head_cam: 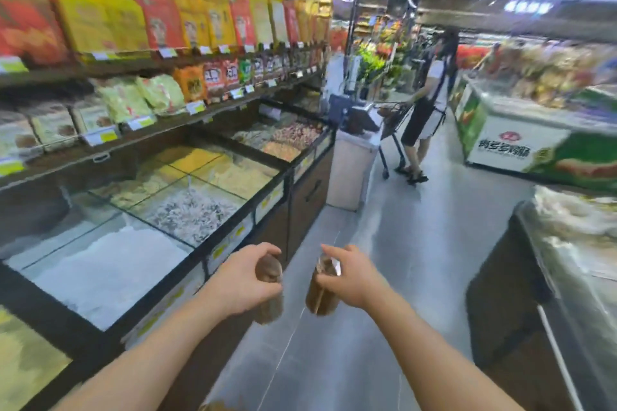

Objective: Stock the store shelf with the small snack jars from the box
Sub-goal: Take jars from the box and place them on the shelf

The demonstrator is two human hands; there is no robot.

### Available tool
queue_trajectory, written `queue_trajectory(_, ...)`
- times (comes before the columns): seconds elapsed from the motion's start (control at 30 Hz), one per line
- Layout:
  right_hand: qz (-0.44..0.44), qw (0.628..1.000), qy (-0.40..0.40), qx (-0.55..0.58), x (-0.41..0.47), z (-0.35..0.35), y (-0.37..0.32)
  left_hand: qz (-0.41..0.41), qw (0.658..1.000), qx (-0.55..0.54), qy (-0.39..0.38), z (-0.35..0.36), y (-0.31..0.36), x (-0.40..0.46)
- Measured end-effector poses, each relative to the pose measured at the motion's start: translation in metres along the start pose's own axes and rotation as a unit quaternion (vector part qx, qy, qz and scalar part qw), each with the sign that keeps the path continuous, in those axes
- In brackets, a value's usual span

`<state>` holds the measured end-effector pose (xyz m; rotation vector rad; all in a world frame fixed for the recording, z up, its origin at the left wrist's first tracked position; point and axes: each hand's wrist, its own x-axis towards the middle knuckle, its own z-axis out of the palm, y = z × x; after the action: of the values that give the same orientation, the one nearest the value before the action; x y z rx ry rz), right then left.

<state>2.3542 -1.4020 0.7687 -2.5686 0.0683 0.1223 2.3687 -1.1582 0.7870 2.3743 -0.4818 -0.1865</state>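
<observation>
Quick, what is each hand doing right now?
Left hand: grips a small brown snack jar from the top.
Right hand: grips another brown jar by its top.

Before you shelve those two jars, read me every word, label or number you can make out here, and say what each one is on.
Freezer chest, white front panel: large Chinese characters under a red round logo, too blurred to read reliably.
Snack bags, middle shelf: bold characters, blurred.
Shelf price tags: too small.
Bulk bin tags: blurred.
Jar in left hand, jar in right hand: no readable label.
</observation>
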Motion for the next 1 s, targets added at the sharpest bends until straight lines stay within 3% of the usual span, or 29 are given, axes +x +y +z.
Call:
queue_trajectory(0.23, 0.067, 0.993, 0.090, -0.026, -0.091, -0.120, 0.069, 0.096, 0.994, 0.010, -0.046, 0.047, 0.138, 0.018)
queue_trajectory(0.6, 0.211, 0.959, 0.181, -0.055, -0.306, -0.235, 0.234, 0.225, 0.961, -0.023, -0.158, 0.211, 0.352, -0.010)
queue_trajectory(0.8, 0.307, 0.924, 0.214, -0.078, -0.434, -0.278, 0.317, 0.310, 0.921, -0.042, -0.234, 0.309, 0.476, -0.052)
queue_trajectory(1.0, 0.425, 0.866, 0.251, -0.083, -0.562, -0.299, 0.371, 0.401, 0.866, -0.021, -0.297, 0.398, 0.580, -0.093)
